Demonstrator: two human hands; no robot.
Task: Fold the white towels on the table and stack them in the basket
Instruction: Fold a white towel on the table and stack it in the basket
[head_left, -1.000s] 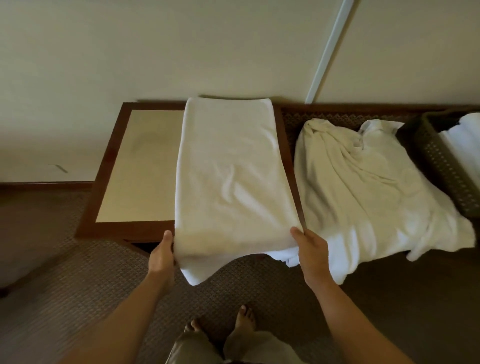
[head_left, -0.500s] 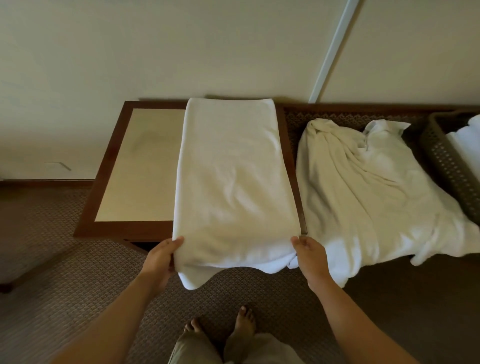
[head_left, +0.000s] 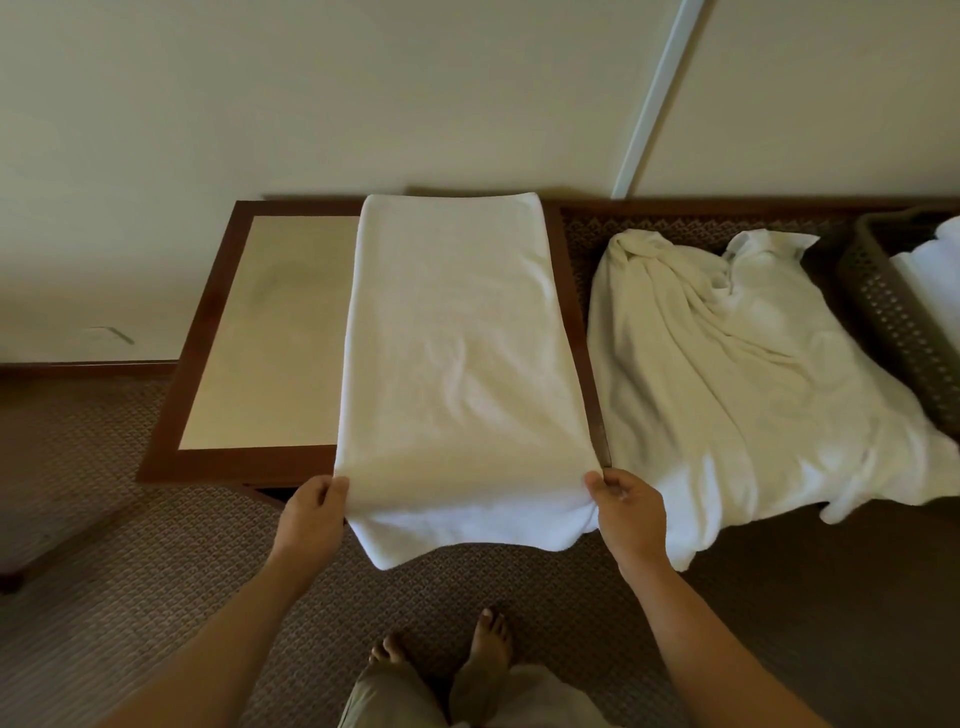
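Both hands (head_left: 311, 514) (head_left: 631, 512) pinch folded towel (head_left: 457, 364) | crumpled towel (head_left: 727, 374) right | basket (head_left: 893, 312) beyond

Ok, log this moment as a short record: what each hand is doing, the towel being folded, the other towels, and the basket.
left hand: grips the near left corner of the folded towel
right hand: grips its near right corner
folded towel: lies lengthwise on the table, near end hanging over the edge
loose towel: crumpled, to the right of the table
basket: far right, with folded white towels inside
task stage: fold in progress, towel not yet in the basket
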